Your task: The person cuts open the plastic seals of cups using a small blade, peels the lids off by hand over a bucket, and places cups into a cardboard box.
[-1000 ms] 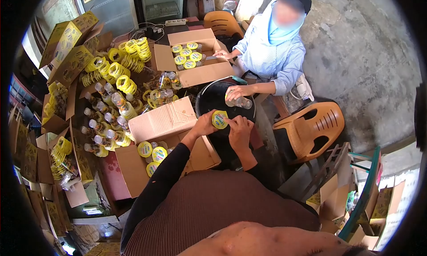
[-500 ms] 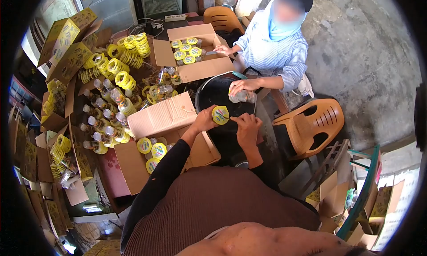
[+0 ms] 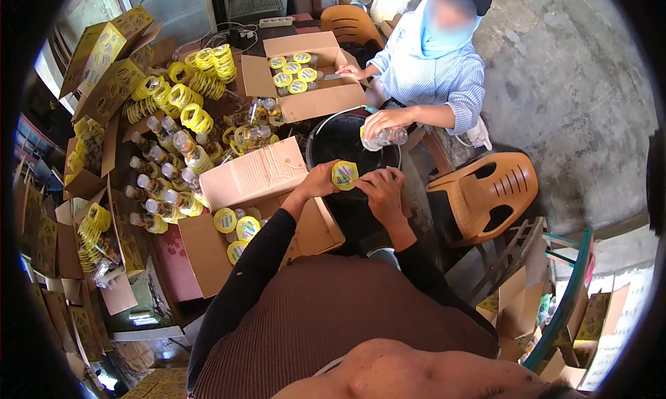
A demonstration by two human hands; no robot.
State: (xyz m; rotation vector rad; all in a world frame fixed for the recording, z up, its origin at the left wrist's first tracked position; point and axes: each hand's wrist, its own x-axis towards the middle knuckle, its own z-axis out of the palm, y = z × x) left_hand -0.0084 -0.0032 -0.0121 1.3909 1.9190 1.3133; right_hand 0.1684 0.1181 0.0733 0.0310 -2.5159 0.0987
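- Centrally, black tub: the reference point.
- Yellow-capped bottle: over the tub's near rim; cap print unreadable.
- Left hand: fingers closed around the bottle.
- Right hand: fingertips pinching at the cap edge.
- Open carton: left of the tub, holding capped bottles.
- Co-worker's hand: at the far rim, gripping a clear bottle.

Across from you, a co-worker in a striped shirt holds a clear bottle over a black bucket. An open carton with capped bottles sits beside that person. Loose bottles and stacked yellow rings cover the tabletop to your left. An empty orange chair stands to your right.
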